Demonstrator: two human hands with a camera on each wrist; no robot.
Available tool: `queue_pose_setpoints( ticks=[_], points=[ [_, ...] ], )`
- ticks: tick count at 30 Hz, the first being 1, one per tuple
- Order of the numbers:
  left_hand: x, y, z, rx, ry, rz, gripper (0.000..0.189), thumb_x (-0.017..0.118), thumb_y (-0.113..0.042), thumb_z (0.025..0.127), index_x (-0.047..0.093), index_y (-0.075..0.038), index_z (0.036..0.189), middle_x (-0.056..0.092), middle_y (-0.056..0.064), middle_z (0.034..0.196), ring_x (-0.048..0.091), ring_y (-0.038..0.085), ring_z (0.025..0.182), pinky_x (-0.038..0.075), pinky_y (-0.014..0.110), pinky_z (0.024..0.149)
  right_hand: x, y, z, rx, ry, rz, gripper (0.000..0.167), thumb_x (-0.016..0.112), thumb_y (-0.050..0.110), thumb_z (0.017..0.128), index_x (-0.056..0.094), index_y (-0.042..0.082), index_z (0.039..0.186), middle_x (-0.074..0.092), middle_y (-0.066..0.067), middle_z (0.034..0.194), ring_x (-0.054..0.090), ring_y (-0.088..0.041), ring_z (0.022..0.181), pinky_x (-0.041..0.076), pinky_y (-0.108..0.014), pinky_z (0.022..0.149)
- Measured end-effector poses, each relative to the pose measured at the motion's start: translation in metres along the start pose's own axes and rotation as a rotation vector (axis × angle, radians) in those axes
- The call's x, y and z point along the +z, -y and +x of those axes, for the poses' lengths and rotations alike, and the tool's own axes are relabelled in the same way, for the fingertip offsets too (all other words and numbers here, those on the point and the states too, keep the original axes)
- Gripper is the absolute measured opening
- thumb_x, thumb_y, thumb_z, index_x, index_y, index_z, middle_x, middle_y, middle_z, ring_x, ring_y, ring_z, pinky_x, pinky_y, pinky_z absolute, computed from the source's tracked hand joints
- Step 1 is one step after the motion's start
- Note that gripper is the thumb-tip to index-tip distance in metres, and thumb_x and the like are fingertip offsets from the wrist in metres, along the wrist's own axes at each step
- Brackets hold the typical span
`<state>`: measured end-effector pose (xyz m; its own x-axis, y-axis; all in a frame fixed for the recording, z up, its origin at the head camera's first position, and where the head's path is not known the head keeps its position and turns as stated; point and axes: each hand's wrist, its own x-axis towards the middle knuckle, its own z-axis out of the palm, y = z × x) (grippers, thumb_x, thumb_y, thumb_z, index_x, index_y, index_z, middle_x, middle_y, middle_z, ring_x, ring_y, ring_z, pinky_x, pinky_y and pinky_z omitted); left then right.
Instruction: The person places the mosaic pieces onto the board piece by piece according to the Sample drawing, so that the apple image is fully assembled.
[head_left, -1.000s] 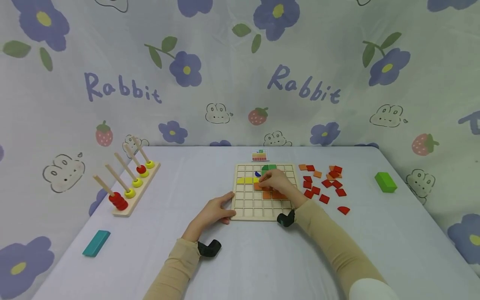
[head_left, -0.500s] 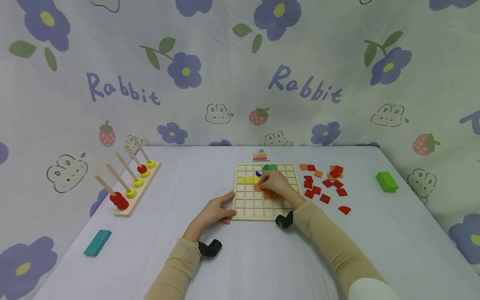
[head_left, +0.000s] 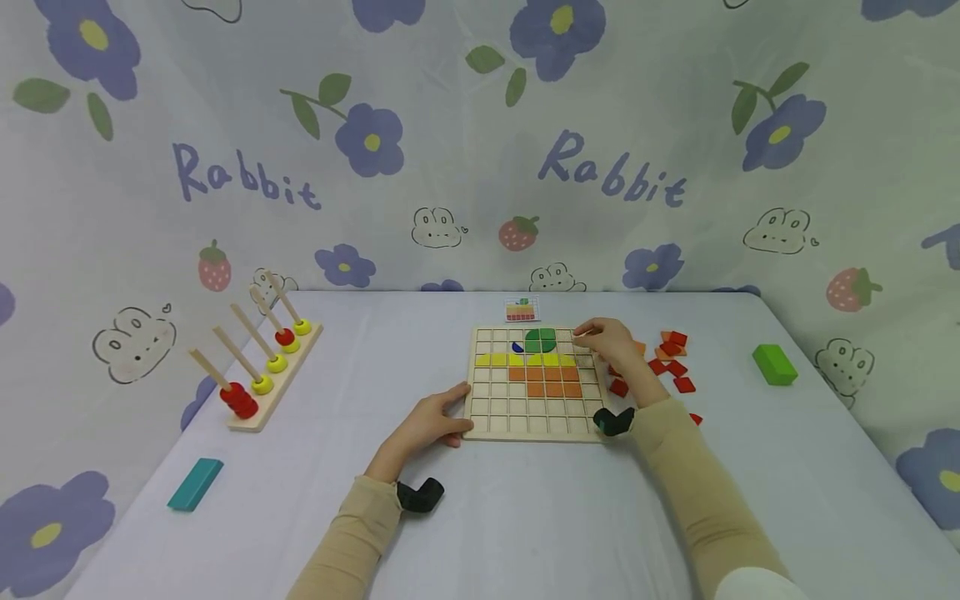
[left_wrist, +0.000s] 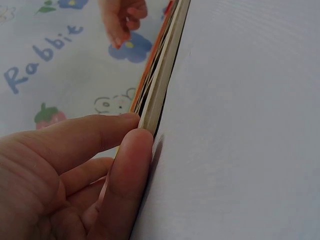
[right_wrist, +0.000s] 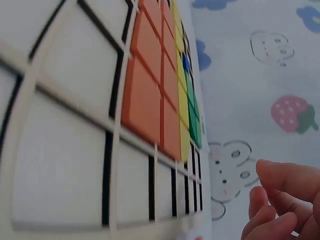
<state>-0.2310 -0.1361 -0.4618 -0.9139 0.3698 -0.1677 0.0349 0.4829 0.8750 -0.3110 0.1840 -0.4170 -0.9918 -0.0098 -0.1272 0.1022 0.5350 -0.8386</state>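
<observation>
A wooden grid board (head_left: 525, 437) lies mid-table. My left hand (head_left: 426, 421) touches its left edge, the index finger (left_wrist: 107, 131) and thumb (left_wrist: 127, 162) set apart along it. My right hand (head_left: 609, 343) hovers over the board's far right part with bent fingers and nothing between them; the right wrist view shows the fingers (right_wrist: 285, 177) beside the board. In the grid sit a row of yellow tiles (head_left: 491, 360), orange tiles (head_left: 553, 374) in two rows below it, rounded green pieces (head_left: 540, 340) and a small blue piece (head_left: 517, 347).
Loose red tiles (head_left: 684, 385) and a few orange ones lie right of the board, partly hidden by the right arm. A picture card (head_left: 522, 309) lies behind it. At left stand pegs with rings (head_left: 275, 362) and a teal block (head_left: 195, 485); a green block (head_left: 774, 365) is far right.
My right hand has moved right, off the middle of the board, uncovering the yellow and orange rows and the green pieces. The left hand has stayed at the board's edge.
</observation>
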Motion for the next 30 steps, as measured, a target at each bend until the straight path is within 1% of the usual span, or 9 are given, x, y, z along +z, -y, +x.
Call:
queue_pose_setpoints(
  ticks=[4,7,10,14,16,19,23,27,30],
  points=[
    [0.0,-0.001,0.0,0.009,-0.002,0.008,0.066,0.065,-0.008,0.084,0.033,0.001,0.141,0.058,0.009,0.063,0.055,0.011,0.048,0.051,0.03,0.054,-0.029,-0.023,0.0,0.078,-0.059,0.053,0.035,0.061,0.02,0.089,0.058,0.002,0.118,0.056,-0.008,0.091,0.044,-0.014,0.059,0.041,-0.026,0.052],
    [0.0,-0.002,0.0,0.013,-0.001,0.009,0.066,0.065,-0.008,0.085,0.032,0.003,0.141,0.059,0.013,0.068,0.055,0.012,0.048,0.052,0.032,0.055,-0.045,-0.038,-0.001,0.158,-0.105,0.082,0.039,0.061,0.021,0.089,0.056,0.003,0.123,0.057,-0.002,0.083,0.047,-0.01,0.057,0.041,-0.024,0.051],
    [-0.001,-0.001,0.0,0.007,-0.001,0.009,0.067,0.066,-0.01,0.084,0.033,0.001,0.142,0.061,0.011,0.076,0.055,0.011,0.048,0.051,0.029,0.054,-0.055,-0.05,-0.001,0.218,-0.133,0.098,0.043,0.062,0.02,0.088,0.054,0.004,0.126,0.057,0.002,0.072,0.049,-0.009,0.058,0.042,-0.023,0.052],
    [-0.001,-0.002,-0.002,-0.002,-0.002,-0.004,0.069,0.068,-0.014,0.082,0.036,-0.004,0.142,0.061,0.007,0.076,0.056,0.01,0.048,0.051,0.025,0.054,-0.061,-0.061,0.0,0.258,-0.129,0.096,0.047,0.062,0.02,0.087,0.051,0.003,0.129,0.048,0.003,0.061,0.042,-0.01,0.051,0.039,-0.023,0.05],
    [-0.002,-0.001,-0.003,0.007,0.001,-0.017,0.069,0.069,-0.015,0.082,0.037,-0.005,0.142,0.06,0.006,0.071,0.057,0.01,0.048,0.051,0.025,0.054,-0.062,-0.064,0.001,0.27,-0.125,0.071,0.047,0.061,0.02,0.088,0.05,0.003,0.131,0.049,-0.001,0.066,0.039,-0.01,0.049,0.039,-0.024,0.049],
    [-0.002,-0.001,-0.004,0.036,0.008,-0.017,0.069,0.068,-0.016,0.082,0.036,-0.002,0.141,0.06,0.005,0.071,0.057,0.01,0.049,0.051,0.025,0.053,-0.062,-0.067,0.002,0.272,-0.123,0.0,0.048,0.058,0.022,0.089,0.05,0.003,0.132,0.054,-0.013,0.095,0.04,-0.013,0.053,0.04,-0.025,0.052],
    [-0.001,0.001,-0.003,0.025,0.007,-0.018,0.069,0.068,-0.015,0.082,0.035,-0.003,0.142,0.061,0.006,0.085,0.057,0.01,0.049,0.051,0.025,0.054,-0.062,-0.068,0.002,0.239,-0.11,-0.14,0.049,0.057,0.021,0.088,0.049,0.001,0.132,0.039,-0.026,0.133,0.049,-0.026,0.081,0.045,-0.035,0.07],
    [0.0,0.001,0.0,-0.008,0.0,-0.019,0.069,0.068,-0.014,0.082,0.035,-0.006,0.142,0.063,0.009,0.09,0.057,0.011,0.049,0.051,0.026,0.055,-0.061,-0.067,0.001,0.183,-0.113,-0.234,0.047,0.059,0.017,0.086,0.051,-0.002,0.128,0.032,-0.029,0.14,0.038,-0.041,0.117,0.036,-0.049,0.097],
    [0.0,0.001,0.001,-0.012,0.0,-0.014,0.069,0.068,-0.013,0.083,0.035,-0.006,0.143,0.063,0.009,0.076,0.057,0.011,0.048,0.05,0.025,0.054,-0.06,-0.066,0.0,0.146,-0.121,-0.259,0.045,0.06,0.015,0.084,0.054,-0.004,0.124,0.034,-0.03,0.137,0.033,-0.044,0.124,0.03,-0.052,0.101]
  ],
)
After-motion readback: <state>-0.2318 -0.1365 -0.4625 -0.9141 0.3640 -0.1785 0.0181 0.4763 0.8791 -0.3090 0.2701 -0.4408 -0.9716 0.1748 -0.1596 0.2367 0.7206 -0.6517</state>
